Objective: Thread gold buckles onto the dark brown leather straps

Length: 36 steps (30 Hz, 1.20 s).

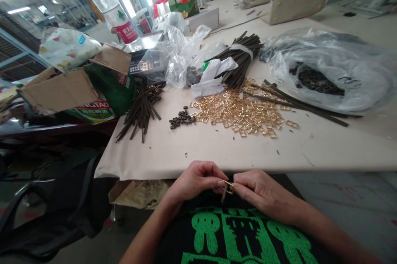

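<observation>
Just in front of the table's near edge, my left hand point(201, 179) and my right hand point(259, 189) meet over a small gold buckle point(229, 187). Fingers of both hands pinch it, one hand at each side. A short dark strap point(224, 194) hangs at the buckle; how it passes through the frame is too small to tell. On the table beyond lies a wide heap of gold buckles point(245, 109). Left of the heap is a small pile of dark loops point(182, 119). A bunch of dark straps point(141, 109) lies farther left.
A tied bundle of dark strips point(242, 55) and a clear plastic bag point(335, 70) with dark pieces lie behind the heap. Loose long strips point(307, 103) stretch rightward. At left stands an open cardboard box point(62, 90); a chair point(62, 210) is below. Beige bags point(297, 3) stand at the back.
</observation>
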{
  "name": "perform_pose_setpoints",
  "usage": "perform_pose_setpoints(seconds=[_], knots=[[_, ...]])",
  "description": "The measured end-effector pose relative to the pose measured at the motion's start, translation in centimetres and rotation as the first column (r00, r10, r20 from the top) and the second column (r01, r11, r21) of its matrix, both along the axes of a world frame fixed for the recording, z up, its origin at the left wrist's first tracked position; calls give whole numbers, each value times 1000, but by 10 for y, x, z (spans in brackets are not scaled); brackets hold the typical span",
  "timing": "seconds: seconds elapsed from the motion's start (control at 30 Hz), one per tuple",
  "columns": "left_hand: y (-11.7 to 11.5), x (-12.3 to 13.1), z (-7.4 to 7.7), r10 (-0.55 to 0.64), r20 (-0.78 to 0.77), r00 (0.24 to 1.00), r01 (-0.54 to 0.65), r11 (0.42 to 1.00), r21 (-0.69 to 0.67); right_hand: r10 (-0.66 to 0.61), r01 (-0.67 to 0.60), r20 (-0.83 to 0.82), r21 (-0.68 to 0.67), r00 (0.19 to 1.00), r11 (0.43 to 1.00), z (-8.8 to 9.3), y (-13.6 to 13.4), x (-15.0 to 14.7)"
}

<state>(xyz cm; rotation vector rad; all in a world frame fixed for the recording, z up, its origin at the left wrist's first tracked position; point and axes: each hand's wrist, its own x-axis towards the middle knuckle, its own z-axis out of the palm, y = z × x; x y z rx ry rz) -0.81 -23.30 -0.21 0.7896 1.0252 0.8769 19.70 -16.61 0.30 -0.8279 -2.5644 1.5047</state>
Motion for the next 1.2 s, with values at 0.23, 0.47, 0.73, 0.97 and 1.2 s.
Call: perform_pose_setpoints(seconds=[0.23,0.47,0.73,0.97,1.2], knots=[[-12,-2,-1,14,-44,999,-12,1000,26,83,-98,61,300,995,949,21,11,0],[-3,4,3,246,-472,847,-57,923,380,242,-255,128,745,962,617,50,50,-28],[14,7,-23,553,-73,830,-525,819,233,182,131,-279,812,943,569,47,57,-47],[17,21,-32,586,58,808,-585,787,199,45,261,-533,484,845,835,-10,17,-38],[21,28,-28,561,49,827,-559,809,182,-335,354,-591,-88,734,931,-19,10,-44]])
